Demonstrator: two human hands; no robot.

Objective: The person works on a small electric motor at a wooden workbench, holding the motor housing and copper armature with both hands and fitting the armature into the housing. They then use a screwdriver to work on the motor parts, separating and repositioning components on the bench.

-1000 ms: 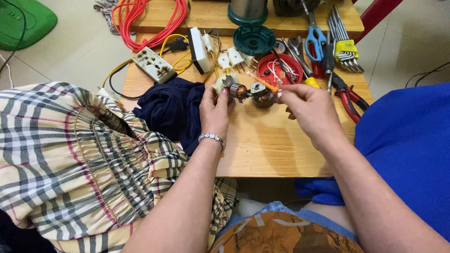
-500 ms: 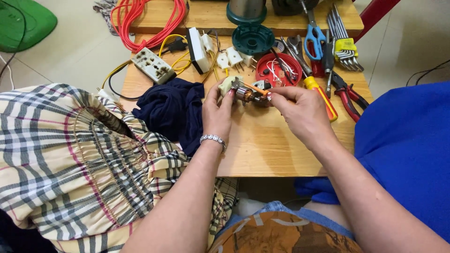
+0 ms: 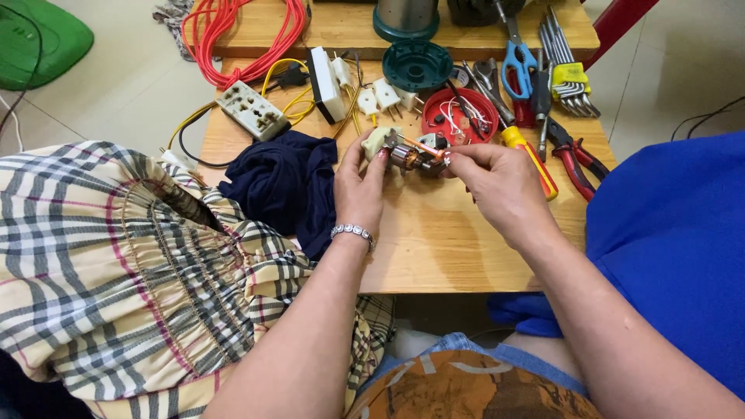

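Left hand (image 3: 358, 186) grips the small copper-wound motor (image 3: 409, 154) above the wooden worktop (image 3: 434, 240), right hand (image 3: 497, 182) pinches its end, teal housing (image 3: 417, 64) off, reassembly pending.

Hands at work: two, left hand (image 3: 358, 192) and right hand (image 3: 497, 182)
Small motors held: one, small motor (image 3: 410, 154)
Screwdrivers: one, yellow-handled screwdriver (image 3: 530, 159)
Scissors: one, blue-handled scissors (image 3: 518, 58)
Pliers: one, red-handled pliers (image 3: 576, 155)
Socket strips: one, white socket strip (image 3: 252, 111)
Red trays: one, round red tray (image 3: 459, 116)
Dark cloths: one, navy cloth (image 3: 283, 186)
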